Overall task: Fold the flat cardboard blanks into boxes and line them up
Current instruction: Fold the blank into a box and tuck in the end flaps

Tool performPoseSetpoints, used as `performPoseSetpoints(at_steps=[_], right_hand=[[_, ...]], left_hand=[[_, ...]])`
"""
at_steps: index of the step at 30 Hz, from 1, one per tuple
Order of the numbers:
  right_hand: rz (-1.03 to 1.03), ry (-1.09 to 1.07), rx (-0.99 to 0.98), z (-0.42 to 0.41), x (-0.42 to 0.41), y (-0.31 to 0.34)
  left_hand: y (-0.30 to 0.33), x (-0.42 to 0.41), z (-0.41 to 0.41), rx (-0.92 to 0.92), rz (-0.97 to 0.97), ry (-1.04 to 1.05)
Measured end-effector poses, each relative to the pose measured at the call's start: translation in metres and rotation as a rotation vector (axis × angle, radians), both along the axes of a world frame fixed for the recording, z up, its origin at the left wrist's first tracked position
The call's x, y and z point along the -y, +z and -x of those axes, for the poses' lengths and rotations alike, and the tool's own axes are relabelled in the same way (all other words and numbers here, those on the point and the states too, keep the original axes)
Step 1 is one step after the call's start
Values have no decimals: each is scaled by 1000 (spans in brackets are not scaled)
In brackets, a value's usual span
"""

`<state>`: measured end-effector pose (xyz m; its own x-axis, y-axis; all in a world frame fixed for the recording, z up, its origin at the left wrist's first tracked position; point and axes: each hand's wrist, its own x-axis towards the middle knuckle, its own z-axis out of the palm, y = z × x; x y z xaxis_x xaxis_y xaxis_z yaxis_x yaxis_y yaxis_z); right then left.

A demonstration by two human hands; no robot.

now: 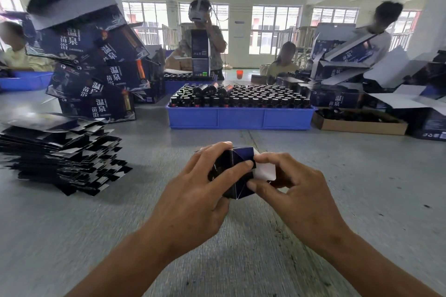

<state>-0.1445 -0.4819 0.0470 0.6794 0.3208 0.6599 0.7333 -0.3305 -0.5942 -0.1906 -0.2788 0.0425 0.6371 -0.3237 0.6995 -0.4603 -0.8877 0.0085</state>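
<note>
Fingers (243, 167) of both hands pinch the box (237, 171) end flaps; uneven pressure risks creasing or popping 1 flap.

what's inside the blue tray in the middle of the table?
The blue tray is packed with upright dark bottles, and a few more bottles lie on top at the left. Its floor is hidden beneath them.
</note>
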Motion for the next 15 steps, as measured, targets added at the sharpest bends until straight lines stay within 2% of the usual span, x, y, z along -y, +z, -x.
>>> performPoseSetpoints(at_steps=[6, 11, 15], right_hand=[[38, -57, 39, 2, -3, 0], [-39, -53, -50, 1, -3, 0], [-18, 19, -30, 4, -4, 4]], left_hand=[[0, 0, -1, 12, -78, 48], [-2, 1, -2, 14, -53, 64], [-3, 1, -2, 34, -12, 60]])
